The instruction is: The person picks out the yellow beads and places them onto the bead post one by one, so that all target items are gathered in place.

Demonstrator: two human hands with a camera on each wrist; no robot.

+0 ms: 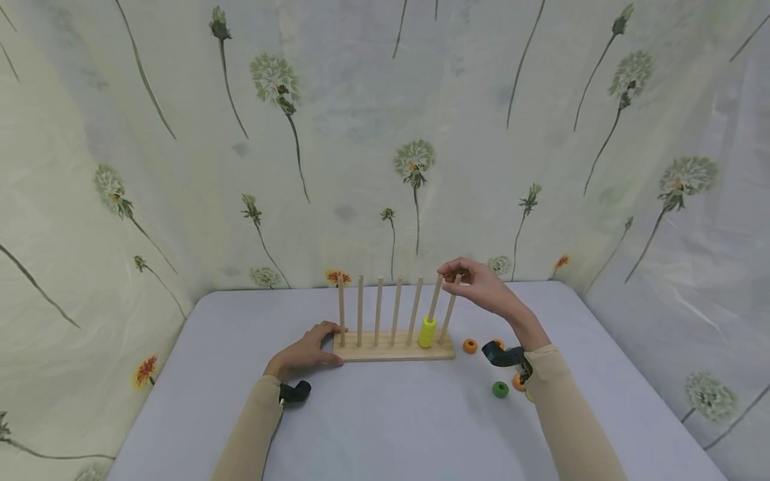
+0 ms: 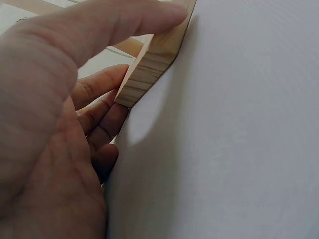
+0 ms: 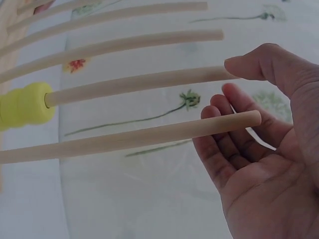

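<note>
A wooden peg rack [image 1: 385,356] with a row of upright pegs stands on the table. My left hand [image 1: 307,347] holds its left end, thumb along the front edge and fingers at the back; in the left wrist view the grain of the base's end [image 2: 144,74] shows between them. Yellow beads [image 1: 427,334] are stacked low on the second peg from the right. At that peg's top is my right hand [image 1: 481,287]. Its thumb [image 3: 249,68] touches the peg's tip, while the loosely bent fingers [image 3: 214,154] lie behind the end peg and hold no bead.
Right of the rack lie loose beads: an orange bead [image 1: 470,351] near the base, a green bead [image 1: 500,394] closer to me, and others partly hidden by the right wrist. A flower-patterned curtain [image 1: 349,167] hangs behind the white table [image 1: 397,421].
</note>
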